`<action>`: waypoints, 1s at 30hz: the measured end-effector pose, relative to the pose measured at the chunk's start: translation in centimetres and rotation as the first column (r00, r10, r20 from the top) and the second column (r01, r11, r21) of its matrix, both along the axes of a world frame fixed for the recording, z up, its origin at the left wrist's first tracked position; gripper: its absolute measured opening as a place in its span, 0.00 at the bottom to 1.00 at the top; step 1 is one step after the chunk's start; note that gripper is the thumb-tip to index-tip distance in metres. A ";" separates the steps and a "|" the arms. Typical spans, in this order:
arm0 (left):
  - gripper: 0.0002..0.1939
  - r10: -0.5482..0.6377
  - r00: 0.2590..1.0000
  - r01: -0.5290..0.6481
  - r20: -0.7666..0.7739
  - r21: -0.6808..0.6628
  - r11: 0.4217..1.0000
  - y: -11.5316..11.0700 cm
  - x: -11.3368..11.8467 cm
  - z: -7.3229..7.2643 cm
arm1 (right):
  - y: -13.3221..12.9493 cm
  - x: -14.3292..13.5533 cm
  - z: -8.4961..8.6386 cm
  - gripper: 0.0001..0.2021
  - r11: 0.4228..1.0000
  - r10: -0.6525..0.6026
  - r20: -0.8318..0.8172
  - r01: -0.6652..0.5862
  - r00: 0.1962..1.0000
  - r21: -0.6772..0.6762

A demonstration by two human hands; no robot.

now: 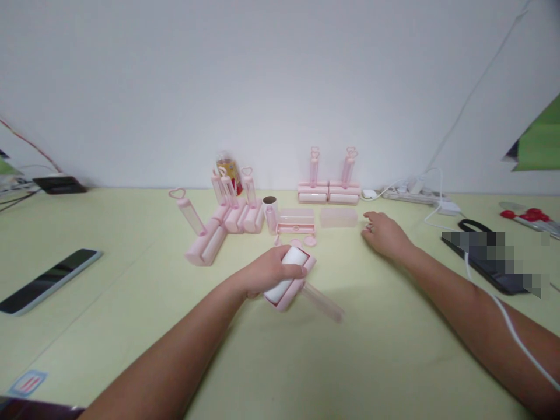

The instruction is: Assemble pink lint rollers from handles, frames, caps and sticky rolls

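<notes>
Left hand (272, 267) — fingers closed round pink-cased roller (279, 287), likely to steady it; right hand (385, 234) — fingers loosely parted, beside translucent cover (339, 218).

A tabletop workplace is being shown here: a pale yellow table (394, 361) is being backed by a plain wall (280, 87)! Matching pink rollers (312, 192) are being lined up on the far side, loose pink parts (339, 218) are being kept near them, and a cabled power strip (409, 196) is being spotted at far right. Whether home or workshop is not being revealed.
</notes>
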State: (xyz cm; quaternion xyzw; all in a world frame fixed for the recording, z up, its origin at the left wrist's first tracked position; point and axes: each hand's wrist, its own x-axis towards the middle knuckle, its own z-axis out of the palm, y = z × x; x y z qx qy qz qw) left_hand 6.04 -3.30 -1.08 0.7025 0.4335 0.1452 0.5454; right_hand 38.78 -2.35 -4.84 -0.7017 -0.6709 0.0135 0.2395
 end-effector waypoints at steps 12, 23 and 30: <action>0.18 -0.301 0.947 0.311 -0.116 0.081 0.947 -0.6 0.4 0.1 | -6.0 -11.7 0.0 0.13 0.747 0.300 -0.906 -0.664 0.299 0.028; 0.17 -0.399 0.902 0.424 -0.166 0.161 0.891 -0.8 0.5 0.5 | -5.8 -11.5 -2.1 0.19 0.676 -0.051 -0.998 -0.737 -0.029 -0.013; 0.15 -0.440 0.887 0.458 -0.138 0.161 0.874 -0.4 0.9 0.8 | -5.3 -11.1 -2.5 0.17 0.658 -0.094 -0.990 -0.753 -0.105 0.018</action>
